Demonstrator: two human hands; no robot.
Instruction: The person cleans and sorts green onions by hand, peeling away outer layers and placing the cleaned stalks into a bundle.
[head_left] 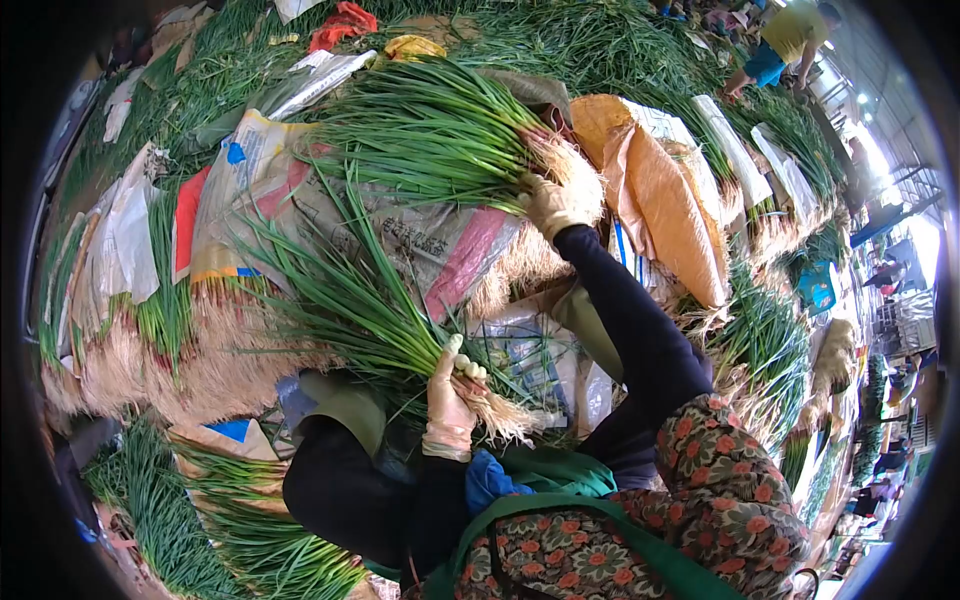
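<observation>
My left hand (452,402), in a pale glove, is closed round a small bunch of scallions (385,310) just above its roots. Their green leaves fan up and to the left, and the pale roots hang out at the lower right. Farther forward, my right hand (556,207), also gloved, grips at the root end of a larger bunch of scallions (430,130). That bunch lies across printed sacks, leaves to the left and whitish roots to the right. Some right fingers are hidden against the stems.
Beneath lies a grey printed sack (400,235) with a pink stripe. An orange sack (660,210) lies folded at the right. Rows of scallions with roots (240,340) stand at the left. Loose scallions spread behind. A person (795,40) bends at the upper right.
</observation>
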